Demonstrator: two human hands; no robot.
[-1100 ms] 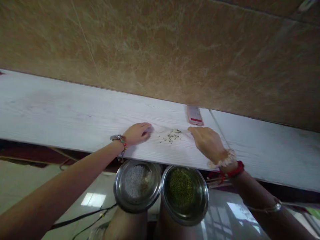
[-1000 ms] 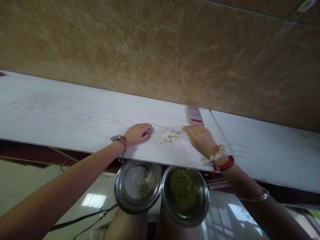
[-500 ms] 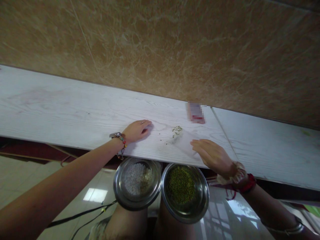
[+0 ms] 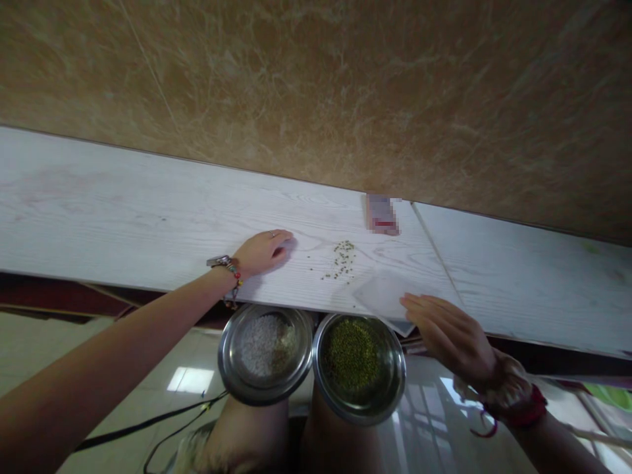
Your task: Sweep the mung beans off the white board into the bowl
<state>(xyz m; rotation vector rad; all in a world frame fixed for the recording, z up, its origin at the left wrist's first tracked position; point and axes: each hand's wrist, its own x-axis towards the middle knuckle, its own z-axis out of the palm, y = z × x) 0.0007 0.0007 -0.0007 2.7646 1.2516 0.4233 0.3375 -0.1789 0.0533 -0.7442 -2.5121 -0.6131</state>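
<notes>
My left hand [image 4: 261,252] rests on the white wood-grain counter [image 4: 123,210], its fingers extended and the thumb bent in, with nothing visible in it. Near the counter's front edge, my right hand [image 4: 449,336] pinches the right side of a translucent plastic bag [image 4: 382,293] that looks flat; the thumb is hidden. One corner of the bag hangs over the edge. Between the two hands lie scattered mung beans [image 4: 344,260]. Below the edge are two metal bowls: the left bowl [image 4: 224,368] contains white grains [image 4: 264,345], the right bowl [image 4: 399,375] green mung beans [image 4: 351,355].
A blurred-out small object [image 4: 382,214] lies at the back of the counter by the brown marbled wall [image 4: 296,85]. A seam [image 4: 434,247] runs across the counter on the right. Black cables [image 4: 158,421] hang at lower left, above the tiled floor.
My right hand has drawn the plastic bag right and toward me, off the mung beans, which now lie uncovered in a longer patch. My left hand stays on the counter.
</notes>
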